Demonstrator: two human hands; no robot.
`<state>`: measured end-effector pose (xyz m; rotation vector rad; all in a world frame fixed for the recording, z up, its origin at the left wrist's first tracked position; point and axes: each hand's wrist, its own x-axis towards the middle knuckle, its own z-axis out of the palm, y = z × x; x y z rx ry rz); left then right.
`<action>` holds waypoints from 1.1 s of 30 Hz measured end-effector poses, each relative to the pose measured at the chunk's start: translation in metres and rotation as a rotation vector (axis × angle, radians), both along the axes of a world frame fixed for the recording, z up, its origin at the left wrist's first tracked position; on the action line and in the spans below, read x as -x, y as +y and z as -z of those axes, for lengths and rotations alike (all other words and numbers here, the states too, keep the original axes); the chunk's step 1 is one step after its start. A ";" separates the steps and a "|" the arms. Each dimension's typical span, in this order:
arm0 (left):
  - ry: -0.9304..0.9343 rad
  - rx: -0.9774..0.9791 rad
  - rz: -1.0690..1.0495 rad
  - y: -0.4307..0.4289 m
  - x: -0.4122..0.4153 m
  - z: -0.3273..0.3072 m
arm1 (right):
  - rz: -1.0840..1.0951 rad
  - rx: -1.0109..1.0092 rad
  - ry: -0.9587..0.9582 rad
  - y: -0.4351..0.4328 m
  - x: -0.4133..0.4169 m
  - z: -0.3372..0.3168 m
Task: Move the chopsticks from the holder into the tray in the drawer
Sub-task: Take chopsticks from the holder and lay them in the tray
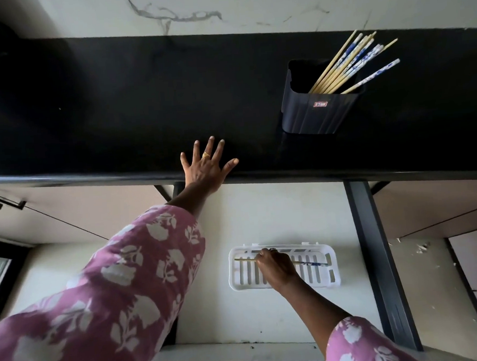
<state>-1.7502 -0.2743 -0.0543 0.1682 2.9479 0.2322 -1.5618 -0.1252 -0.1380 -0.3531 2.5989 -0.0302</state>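
A black countertop [115,104] is running across the frame under a veined pale wall [221,8]. On the right of it, a dark ribbed holder [314,114] is standing upright with a bundle of chopsticks [347,64] fanning out of its mouth toward the upper right, some plain bamboo, some with blue-and-white patterned tops. Below the counter's front edge, a drawer [261,215] is standing open, its pale floor bounded on the right by a dark side rail [376,255]. A white slotted tray [327,254] is sitting on the drawer floor, well apart from the holder above.

The left hand [206,171], wearing a gold ring [205,155], is lying palm-down on the counter's front edge, fingers straight and spread, holding nothing. Its arm, in a pink floral sleeve [112,285], is crossing the drawer's left side. The right hand [276,267] is reaching down into the tray, its fingers curled and pinching a single chopstick [245,260] near its middle. That chopstick is lying lengthwise across the tray, its patterned end pointing right.
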 end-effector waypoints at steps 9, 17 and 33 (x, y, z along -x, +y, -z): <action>0.003 0.018 -0.022 0.000 0.000 0.001 | -0.027 0.087 0.124 -0.006 -0.002 0.015; 0.000 0.037 -0.016 0.002 0.002 0.002 | -0.011 0.076 0.161 -0.003 -0.001 0.035; 0.003 0.026 -0.018 0.005 0.001 0.001 | -0.092 0.026 0.302 0.012 -0.005 0.021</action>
